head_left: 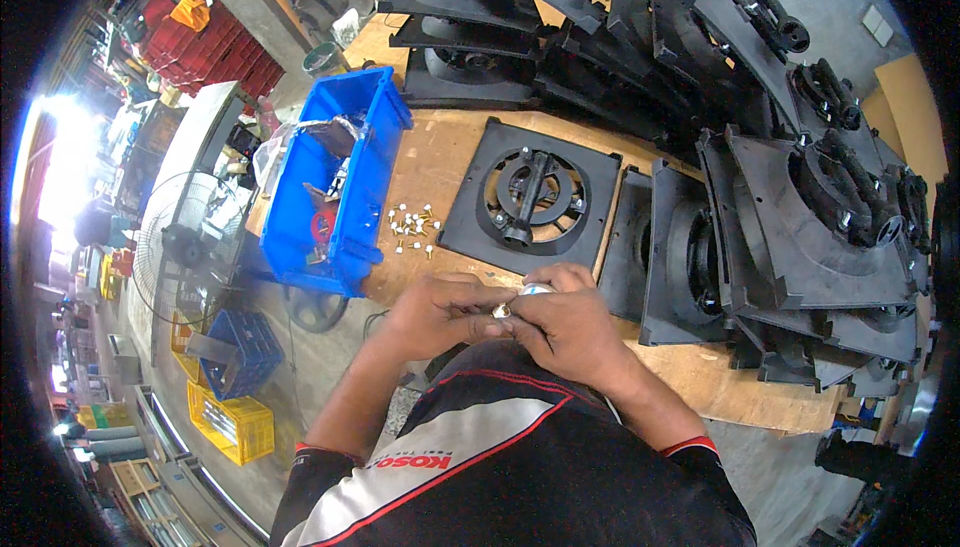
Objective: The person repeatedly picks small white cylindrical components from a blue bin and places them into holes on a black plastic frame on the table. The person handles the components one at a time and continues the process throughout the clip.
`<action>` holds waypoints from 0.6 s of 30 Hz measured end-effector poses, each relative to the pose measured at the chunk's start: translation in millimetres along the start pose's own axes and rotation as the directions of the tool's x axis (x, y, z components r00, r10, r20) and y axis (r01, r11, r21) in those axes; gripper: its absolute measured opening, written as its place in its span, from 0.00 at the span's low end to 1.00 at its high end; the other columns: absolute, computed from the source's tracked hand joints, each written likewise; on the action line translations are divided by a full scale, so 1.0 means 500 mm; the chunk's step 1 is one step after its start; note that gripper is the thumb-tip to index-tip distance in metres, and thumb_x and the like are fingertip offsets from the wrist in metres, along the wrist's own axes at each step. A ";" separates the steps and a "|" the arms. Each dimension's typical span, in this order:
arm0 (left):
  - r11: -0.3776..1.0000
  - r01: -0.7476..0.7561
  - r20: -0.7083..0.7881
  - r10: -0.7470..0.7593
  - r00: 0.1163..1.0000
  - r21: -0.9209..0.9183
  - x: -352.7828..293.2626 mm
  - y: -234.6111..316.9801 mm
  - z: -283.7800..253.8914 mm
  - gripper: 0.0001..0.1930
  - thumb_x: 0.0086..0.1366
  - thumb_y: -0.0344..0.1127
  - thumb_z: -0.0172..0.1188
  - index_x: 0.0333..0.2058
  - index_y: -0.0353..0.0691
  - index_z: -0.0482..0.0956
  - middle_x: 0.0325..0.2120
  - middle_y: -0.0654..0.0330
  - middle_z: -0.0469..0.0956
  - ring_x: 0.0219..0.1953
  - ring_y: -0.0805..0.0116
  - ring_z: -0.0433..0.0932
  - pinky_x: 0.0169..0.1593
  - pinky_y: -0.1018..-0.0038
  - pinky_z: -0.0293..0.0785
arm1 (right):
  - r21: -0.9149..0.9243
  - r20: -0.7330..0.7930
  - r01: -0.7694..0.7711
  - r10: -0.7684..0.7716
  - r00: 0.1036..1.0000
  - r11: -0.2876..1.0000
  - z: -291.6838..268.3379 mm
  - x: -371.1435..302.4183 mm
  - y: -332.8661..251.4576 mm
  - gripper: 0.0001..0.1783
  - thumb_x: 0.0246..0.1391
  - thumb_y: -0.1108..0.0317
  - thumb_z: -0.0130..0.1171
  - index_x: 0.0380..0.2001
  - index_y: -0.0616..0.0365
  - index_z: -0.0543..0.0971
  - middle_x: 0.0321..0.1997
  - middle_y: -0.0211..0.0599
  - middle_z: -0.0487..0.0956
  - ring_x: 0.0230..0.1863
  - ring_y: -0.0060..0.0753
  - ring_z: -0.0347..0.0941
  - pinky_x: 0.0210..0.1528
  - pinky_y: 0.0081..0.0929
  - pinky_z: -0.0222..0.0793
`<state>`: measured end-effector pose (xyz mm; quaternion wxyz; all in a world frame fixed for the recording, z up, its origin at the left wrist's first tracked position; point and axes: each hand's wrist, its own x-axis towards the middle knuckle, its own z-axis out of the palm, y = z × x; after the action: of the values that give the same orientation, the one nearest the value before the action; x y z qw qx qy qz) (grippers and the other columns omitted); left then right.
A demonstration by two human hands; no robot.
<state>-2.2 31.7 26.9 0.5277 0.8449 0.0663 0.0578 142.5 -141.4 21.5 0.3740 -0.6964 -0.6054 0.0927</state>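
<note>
My two hands meet close to my body at the table's front edge, fingers closed. Between the fingertips of my left hand is a small brass fitting with white on it. My right hand touches the same fitting and holds a small round white roll, which looks like thread tape. Fingers partly hide both. Just beyond lies a square black plate with a round ringed opening and a black tube across it. Left of this plate, several small brass fittings with white ends lie loose on the wooden table.
A blue bin with assorted parts stands at the table's left. Stacks of similar black plates crowd the back, and more leaning plates fill the right side. A standing fan and crates are on the floor at left.
</note>
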 end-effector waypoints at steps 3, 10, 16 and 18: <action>0.996 0.019 0.028 -0.021 0.999 0.091 -0.005 0.003 -0.008 0.19 0.54 0.35 0.72 0.45 0.39 0.84 0.28 0.54 0.81 0.30 0.63 0.82 0.35 0.69 0.76 | -0.001 0.071 -0.030 0.030 0.997 1.000 0.007 0.001 -0.003 0.09 0.53 0.63 0.62 0.34 0.56 0.83 0.39 0.43 0.80 0.50 0.48 0.74 0.54 0.43 0.64; 0.954 -0.001 -0.067 0.022 0.997 0.298 -0.034 -0.018 0.026 0.13 0.58 0.40 0.68 0.41 0.42 0.85 0.28 0.54 0.81 0.29 0.54 0.81 0.34 0.64 0.75 | 0.123 0.316 -0.040 -0.001 0.949 0.992 0.017 0.004 0.027 0.09 0.58 0.65 0.57 0.38 0.57 0.80 0.41 0.41 0.80 0.50 0.47 0.74 0.57 0.44 0.63; 0.982 -0.004 -0.203 0.043 0.978 0.189 -0.064 -0.071 0.052 0.12 0.57 0.39 0.70 0.37 0.40 0.86 0.27 0.55 0.82 0.29 0.58 0.81 0.32 0.67 0.75 | 0.118 0.383 -0.035 -0.014 0.924 0.992 0.052 0.020 0.042 0.10 0.59 0.63 0.55 0.37 0.56 0.82 0.40 0.44 0.82 0.48 0.49 0.75 0.55 0.44 0.64; 0.990 0.013 -0.245 0.021 0.969 0.140 -0.067 -0.079 0.055 0.12 0.56 0.39 0.70 0.37 0.40 0.86 0.27 0.56 0.82 0.29 0.60 0.82 0.33 0.68 0.75 | 0.131 0.370 -0.014 -0.036 0.928 0.991 0.057 0.023 0.040 0.11 0.60 0.63 0.55 0.37 0.56 0.82 0.40 0.44 0.82 0.48 0.49 0.75 0.56 0.44 0.64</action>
<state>-32.5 19.0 -21.6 0.4544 0.8664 0.1334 0.1583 144.4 -118.8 -7.4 0.2984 -0.6366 -0.6618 0.2604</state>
